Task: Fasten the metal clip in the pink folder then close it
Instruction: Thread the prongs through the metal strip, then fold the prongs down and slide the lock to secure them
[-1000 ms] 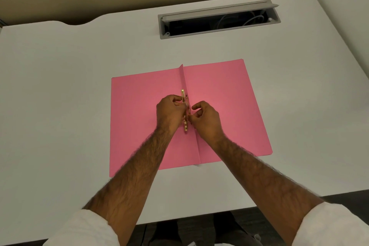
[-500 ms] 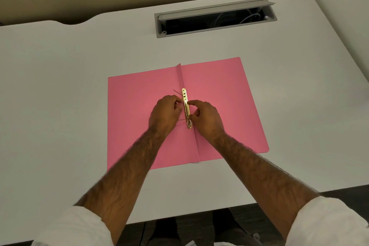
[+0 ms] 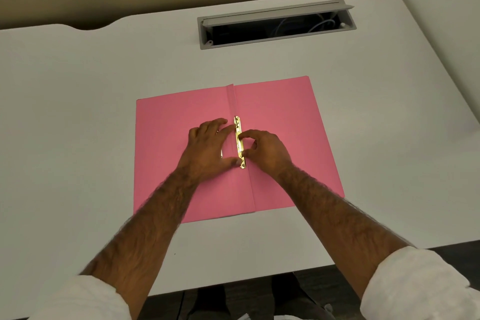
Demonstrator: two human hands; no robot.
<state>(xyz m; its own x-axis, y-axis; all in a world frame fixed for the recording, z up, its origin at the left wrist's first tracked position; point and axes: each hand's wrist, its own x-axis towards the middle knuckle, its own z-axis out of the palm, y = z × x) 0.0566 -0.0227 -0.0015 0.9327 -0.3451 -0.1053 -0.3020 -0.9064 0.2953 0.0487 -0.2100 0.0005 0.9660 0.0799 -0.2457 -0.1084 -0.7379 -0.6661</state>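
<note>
The pink folder [image 3: 285, 143] lies open and flat on the white desk, its spine fold running toward me. A gold metal clip bar [image 3: 238, 138] lies along the fold near the folder's middle. My left hand [image 3: 207, 148] rests flat on the left leaf, fingers spread, its fingertips and thumb touching the bar's left edge. My right hand [image 3: 262, 149] sits on the right leaf, its index finger and thumb pinching the bar from the right. A thin metal prong [image 3: 221, 154] shows under my left hand.
A grey cable tray [image 3: 275, 24] with its lid raised is sunk into the desk behind the folder. A partition wall rises at the right. The desk's front edge [image 3: 233, 283] runs just below my forearms.
The bar, held tilted between my fingers a second ago, now lies flat along the fold. My left hand has opened and flattened on the left leaf.
</note>
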